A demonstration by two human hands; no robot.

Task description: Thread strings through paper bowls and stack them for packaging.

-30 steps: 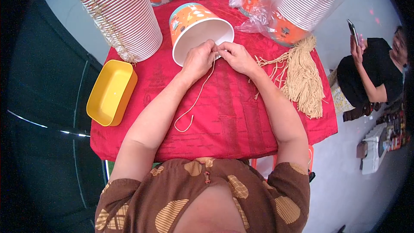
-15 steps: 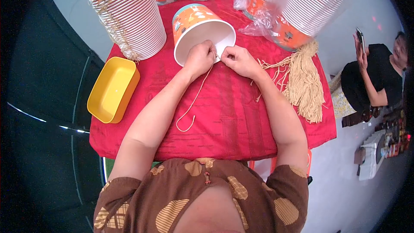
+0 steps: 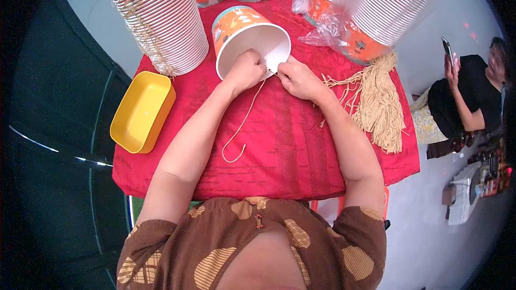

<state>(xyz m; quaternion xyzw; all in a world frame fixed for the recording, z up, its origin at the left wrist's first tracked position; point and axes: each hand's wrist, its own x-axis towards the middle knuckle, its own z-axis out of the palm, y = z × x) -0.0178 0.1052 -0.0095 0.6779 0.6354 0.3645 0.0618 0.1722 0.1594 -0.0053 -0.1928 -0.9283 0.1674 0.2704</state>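
Observation:
An orange patterned paper bucket (image 3: 244, 20) lies tipped on its side, its white open mouth facing me. My left hand (image 3: 248, 71) reaches into the mouth, its curled fingers closed on the near rim. Just right of it, my right hand (image 3: 299, 78) pinches a short stretch of beige string, pulled taut from the rim. The string's long loose tail (image 3: 244, 121) hangs from the rim below my left hand and curls on the red cloth. My fingers hide the exact spot where the string meets the bucket.
A tall stack of buckets (image 3: 164, 27) with strings stands at the left, behind a yellow tray (image 3: 141, 113). Plastic-wrapped stacks (image 3: 384, 11) stand at the back right, near a bundle of beige strings (image 3: 380, 104). Beyond the red-covered table (image 3: 279, 166), a person (image 3: 467, 94) holds a phone.
My right hand has shifted a little right, drawing the string tight at the rim. The bucket has tilted slightly leftward, and the loose tail has slid a little right.

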